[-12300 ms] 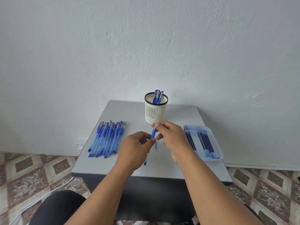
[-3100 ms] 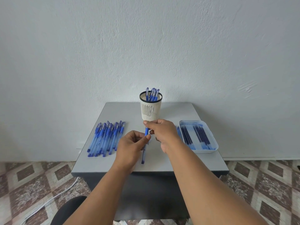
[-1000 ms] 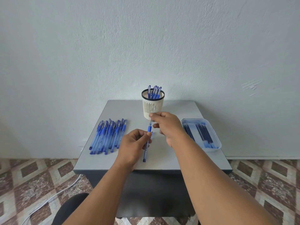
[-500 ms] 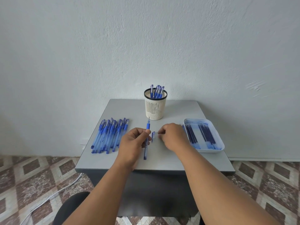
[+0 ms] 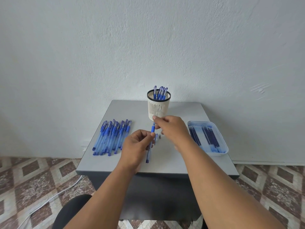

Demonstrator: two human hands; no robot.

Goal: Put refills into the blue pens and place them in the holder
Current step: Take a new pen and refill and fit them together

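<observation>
Right hand (image 5: 171,129) had risen from the table (image 5: 178,161) since half a second earlier, now pinching the tip of the pen (image 5: 151,142) that the left hand (image 5: 137,146) gripped mid-barrel. A small pen piece (image 5: 157,137) lay beside them. Holder (image 5: 158,105) at 12 o'clock, refill tray (image 5: 222,142) at 3.
</observation>
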